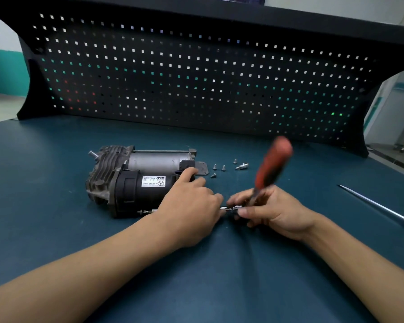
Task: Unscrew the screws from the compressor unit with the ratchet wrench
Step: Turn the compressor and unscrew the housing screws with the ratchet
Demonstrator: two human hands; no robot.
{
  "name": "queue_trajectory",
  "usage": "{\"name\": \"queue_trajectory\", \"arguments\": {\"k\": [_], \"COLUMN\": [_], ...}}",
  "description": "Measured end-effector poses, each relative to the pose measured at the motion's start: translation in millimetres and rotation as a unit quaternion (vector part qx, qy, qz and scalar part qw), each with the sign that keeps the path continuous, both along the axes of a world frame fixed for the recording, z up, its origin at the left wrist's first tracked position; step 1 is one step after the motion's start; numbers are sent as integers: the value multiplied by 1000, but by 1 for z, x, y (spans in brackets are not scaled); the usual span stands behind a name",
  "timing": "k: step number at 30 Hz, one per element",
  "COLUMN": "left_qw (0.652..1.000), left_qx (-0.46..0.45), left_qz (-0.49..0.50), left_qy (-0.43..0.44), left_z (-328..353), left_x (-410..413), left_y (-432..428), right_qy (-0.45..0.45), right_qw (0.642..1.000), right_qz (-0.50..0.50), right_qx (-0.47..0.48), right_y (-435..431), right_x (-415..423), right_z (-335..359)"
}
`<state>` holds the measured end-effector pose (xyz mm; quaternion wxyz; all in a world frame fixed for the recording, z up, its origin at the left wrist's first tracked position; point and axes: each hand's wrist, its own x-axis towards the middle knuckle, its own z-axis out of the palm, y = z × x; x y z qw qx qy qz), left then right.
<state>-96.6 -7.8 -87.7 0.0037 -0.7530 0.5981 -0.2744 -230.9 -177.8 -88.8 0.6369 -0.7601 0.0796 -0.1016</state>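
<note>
Compressor unit sits left of centre on your table, pegboard behind. Screws lie just right of it (socket bit beyond them), ratchet wrench in front, screwdriver far right.
</note>
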Motion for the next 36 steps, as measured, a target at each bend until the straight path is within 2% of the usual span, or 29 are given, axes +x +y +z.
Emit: {"name": "queue_trajectory", "arguments": {"k": [4, 9, 13, 23, 36], "left_qw": [1000, 999, 999, 999, 1000], "left_qx": [14, 31, 23, 29, 13], "left_qz": [5, 11, 15, 29, 23], "left_qy": [-22, -34, -29, 1, 9], "left_z": [-3, -5, -5, 0, 3], "left_x": [2, 5, 5, 3, 2], "left_y": [-1, -5, -5, -5, -4], "right_qy": [-21, -10, 2, 38, 57], "right_qw": [997, 1000, 1000, 995, 994], "right_qz": [40, 5, -9, -73, -74], "right_qx": [-69, -27, -30, 58, 63], "right_y": [2, 6, 9, 13, 10], "right_x": [0, -1, 0, 11, 13], "right_z": [1, 2, 4, 5, 6]}}
